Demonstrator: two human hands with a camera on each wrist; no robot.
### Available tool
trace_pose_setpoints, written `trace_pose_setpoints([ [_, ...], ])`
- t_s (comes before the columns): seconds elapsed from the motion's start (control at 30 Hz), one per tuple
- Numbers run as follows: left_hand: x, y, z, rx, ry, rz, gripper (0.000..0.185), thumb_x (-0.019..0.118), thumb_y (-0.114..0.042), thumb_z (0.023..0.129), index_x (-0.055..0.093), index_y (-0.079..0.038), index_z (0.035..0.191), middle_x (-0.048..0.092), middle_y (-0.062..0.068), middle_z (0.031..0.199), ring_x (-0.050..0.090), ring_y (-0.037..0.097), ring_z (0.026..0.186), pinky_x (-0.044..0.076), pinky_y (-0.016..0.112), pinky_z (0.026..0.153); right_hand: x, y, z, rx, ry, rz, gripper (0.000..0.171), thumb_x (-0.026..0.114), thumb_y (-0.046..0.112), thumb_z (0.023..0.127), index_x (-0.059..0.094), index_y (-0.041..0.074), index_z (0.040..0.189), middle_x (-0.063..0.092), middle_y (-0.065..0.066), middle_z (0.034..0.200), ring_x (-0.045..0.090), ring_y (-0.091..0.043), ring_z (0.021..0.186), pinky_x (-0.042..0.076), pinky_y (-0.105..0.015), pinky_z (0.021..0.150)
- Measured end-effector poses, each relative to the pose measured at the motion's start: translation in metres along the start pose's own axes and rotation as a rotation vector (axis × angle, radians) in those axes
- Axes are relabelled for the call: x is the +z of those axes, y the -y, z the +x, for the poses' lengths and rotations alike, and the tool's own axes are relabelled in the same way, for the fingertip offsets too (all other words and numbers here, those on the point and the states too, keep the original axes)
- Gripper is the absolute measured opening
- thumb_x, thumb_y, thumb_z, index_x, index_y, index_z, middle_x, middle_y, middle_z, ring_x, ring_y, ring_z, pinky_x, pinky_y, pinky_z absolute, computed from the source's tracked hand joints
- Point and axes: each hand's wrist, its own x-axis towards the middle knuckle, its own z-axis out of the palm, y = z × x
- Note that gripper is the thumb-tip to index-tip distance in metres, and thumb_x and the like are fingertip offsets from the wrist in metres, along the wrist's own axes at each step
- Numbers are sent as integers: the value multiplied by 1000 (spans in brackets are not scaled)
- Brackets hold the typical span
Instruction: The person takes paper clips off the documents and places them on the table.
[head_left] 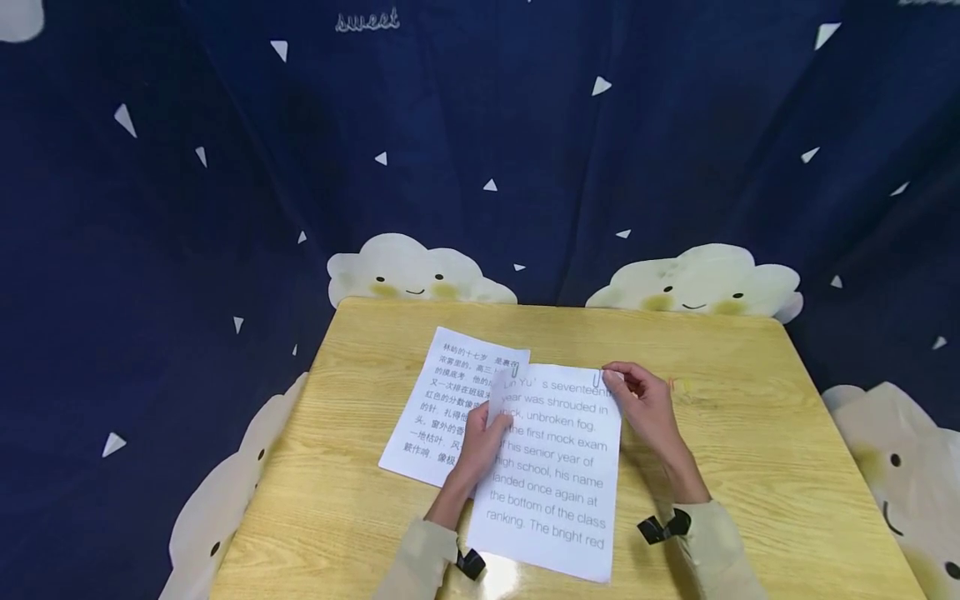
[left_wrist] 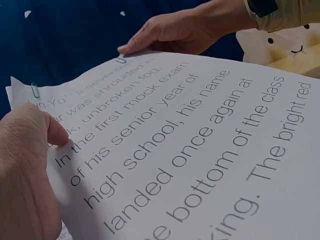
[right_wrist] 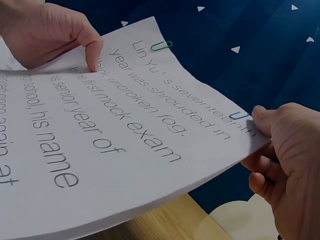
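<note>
A dark blue curtain (head_left: pixel 487 100) fills the whole back of the room, scattered with small white triangles. In front of it stands a pale wooden table (head_left: pixel 750 433), with smiling white clouds (head_left: pixel 408 258) on the curtain showing along its far edge and down both sides.

Near the middle of the table, between the person's two hands, is a stack of pages printed in English (head_left: pixel 547 492). Seen from the right wrist, its upper part is raised off the wood and its edge shows several sheets; whether the bottom end touches the table I can't tell. Another printed bundle, this one in Chinese (head_left: pixel 431 408), lies on the table to the left, partly covered by the English pages.

The left hand (head_left: pixel 478 446) grips the English stack by its left edge, thumb pressed on the printed face. The right hand (head_left: pixel 651 408) pinches the same stack at its top right corner, thumb above and fingers tucked beneath. Both arms wear light sleeves (head_left: pixel 716 550), with a black band (head_left: pixel 663 527) near each wrist.

Smallest of all, two paper clips sit on the stack's top edge: a green clip (right_wrist: pixel 161 46) towards the left corner, and a blue clip (right_wrist: pixel 238 115) just beside the right thumb.
</note>
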Motion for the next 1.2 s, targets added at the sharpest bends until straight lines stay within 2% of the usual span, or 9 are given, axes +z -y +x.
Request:
trace_pose_setpoints([
  [0.2,-2,-2,3,31,8,3,26,55,-22,103,68,-19,126,74,15,85,63,19,54,52,28,44,-1,-28,7,-18,46,-23,16,68,6,102,73,-2,115,72,-19,95,62,-15,74,48,-18,59],
  [0.4,-3,-6,5,54,11,14,25,55,-21,103,68,-16,124,72,16,82,61,20,52,50,28,43,-1,-30,14,-14,111,-49,20,68,17,104,73,5,119,73,-14,96,64,-15,74,52,-22,57],
  [0.6,-4,-8,7,50,7,-6,28,61,-32,104,68,-20,128,75,15,86,67,22,57,56,32,46,0,-21,21,-43,124,-54,17,67,13,104,72,3,117,71,-15,96,60,-15,73,50,-21,56],
  [0.8,-1,-14,13,122,28,21,37,60,-45,105,66,-24,136,77,12,91,73,29,64,60,37,54,2,-5,29,-96,54,-68,7,65,0,102,71,-3,105,65,-17,91,49,-16,69,39,-20,55],
  [0.9,0,-18,14,152,4,61,38,60,-46,105,65,-24,136,77,10,90,73,29,66,61,37,57,3,11,31,-108,29,-85,6,65,-3,100,71,-5,100,65,-17,88,45,-15,69,35,-20,56],
  [1.03,2,-20,14,158,-41,107,39,61,-47,104,65,-25,136,76,7,88,73,27,65,61,36,58,3,30,32,-117,11,-98,5,67,-5,98,71,-8,97,67,-17,89,44,-11,69,34,-21,58],
  [1.2,4,-20,15,152,-71,90,39,63,-47,103,67,-22,132,76,8,86,72,27,63,60,36,53,4,38,36,-119,-11,-66,5,67,-7,96,71,-9,95,67,-19,86,44,-16,65,33,-21,56],
])
